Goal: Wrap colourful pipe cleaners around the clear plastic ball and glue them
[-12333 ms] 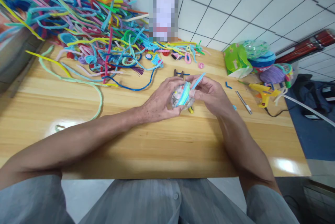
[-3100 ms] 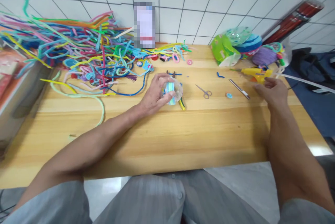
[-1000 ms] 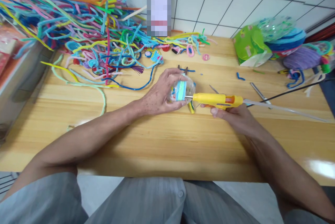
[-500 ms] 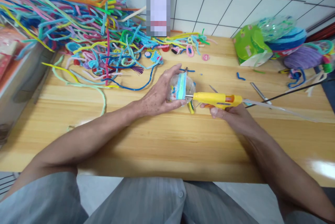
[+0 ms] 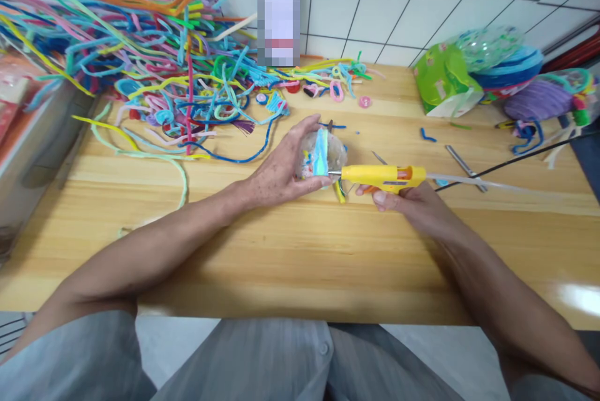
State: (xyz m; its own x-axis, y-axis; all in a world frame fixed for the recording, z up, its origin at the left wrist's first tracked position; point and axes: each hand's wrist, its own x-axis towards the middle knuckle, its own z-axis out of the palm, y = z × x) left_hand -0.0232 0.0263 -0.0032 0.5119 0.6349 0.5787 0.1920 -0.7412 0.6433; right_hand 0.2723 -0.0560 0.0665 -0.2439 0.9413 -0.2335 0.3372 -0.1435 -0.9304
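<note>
My left hand [image 5: 281, 170] is closed round a small clear plastic container [image 5: 335, 154] with a light blue and green strip [image 5: 320, 154] across it. Coloured bits show through its wall. A yellow hot glue gun [image 5: 375, 175] is gripped in my right hand [image 5: 407, 204], with fingers at its orange trigger. Its metal nozzle points left and meets the lower end of the strip, or lies very close to it. From the gun's rear a clear glue stick [image 5: 469, 182] sticks out to the right. Under the container lies a short yellow and dark piece [image 5: 340, 191].
A large tangle of coloured pipe cleaners [image 5: 154, 57] covers the back left. A phone-like screen [image 5: 278, 14] leans at the wall. Scissors or a similar metal tool [image 5: 466, 168], a black cord [image 5: 525, 154], a green packet [image 5: 443, 79] and a purple bundle [image 5: 539, 100] lie right.
The whole view has shifted slightly. The strip on the container looks turned a little, and the glue gun's nozzle stays at its lower end. Both hands keep their hold.
</note>
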